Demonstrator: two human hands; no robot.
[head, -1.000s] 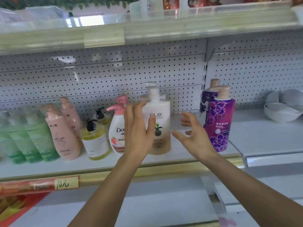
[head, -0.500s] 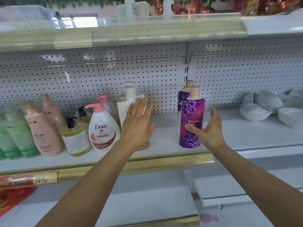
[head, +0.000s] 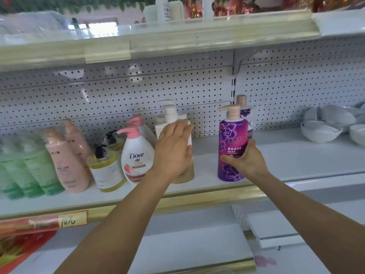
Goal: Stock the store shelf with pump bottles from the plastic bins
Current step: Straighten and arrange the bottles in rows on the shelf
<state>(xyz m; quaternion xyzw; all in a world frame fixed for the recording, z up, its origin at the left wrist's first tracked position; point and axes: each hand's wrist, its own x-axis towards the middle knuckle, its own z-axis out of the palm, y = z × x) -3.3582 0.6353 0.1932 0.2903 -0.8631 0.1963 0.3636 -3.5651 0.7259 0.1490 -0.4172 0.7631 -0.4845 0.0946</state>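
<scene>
**Both hands on bottles, middle shelf**

I see my left hand (head: pixel 173 149) laid with fingers nearly straight over the front of the white-and-tan pump bottle (head: pixel 178 133), upright on the shelf (head: pixel 286 159). My right hand (head: pixel 245 159) curls around the purple Lux bottle (head: pixel 231 143), near the gold front edge (head: pixel 197 196). Bare shelf lies between the two bottles. A Dove bottle (head: pixel 136 157) stands just left. White bowls (head: pixel 324 129) are stacked far right, with open shelf before them.
</scene>
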